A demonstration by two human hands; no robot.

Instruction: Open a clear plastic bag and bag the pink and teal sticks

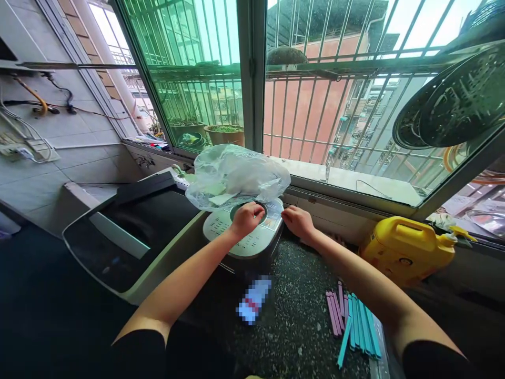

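1. The sliding window [253, 100] fills the far side of the scene, with bars beyond its panes; it leaves no reach past the sill.
2. The dark speckled countertop [294, 295] runs from the near middle toward the right, giving a firm surface to work on.
3. What looks like a top-loading washing machine [142, 226] stands just left of the counter; its black lid limits where the left elbow can rest.
4. The rice cooker [253, 245] sits on the counter at centre, below the window, under and between the hands. Good work here, I judge, means a light left wrist: that forearm crosses the marked control panel and could press a key.
5. The clear plastic bag [239, 171], puffed and wrinkled, covers the far part of the cooker's top. It hides some of the lid, so gather its loose near edge with fingertips rather than tugging, lest the film tear.
6. The yellow jug [410, 247] stands on the right, beyond the right forearm; swing that elbow carefully.
7. The left hand [247, 219] is half curled above the lid; the right hand [300, 221] has its fingertips drawn together by the lid's right edge. Whether either grips any film, I cannot tell.
8. Turquoise sticks [361, 323] and purple sticks [334, 313] lie near right, out of the way.
9. A blurred white-and-red item [253, 301] lies in front of the cooker.
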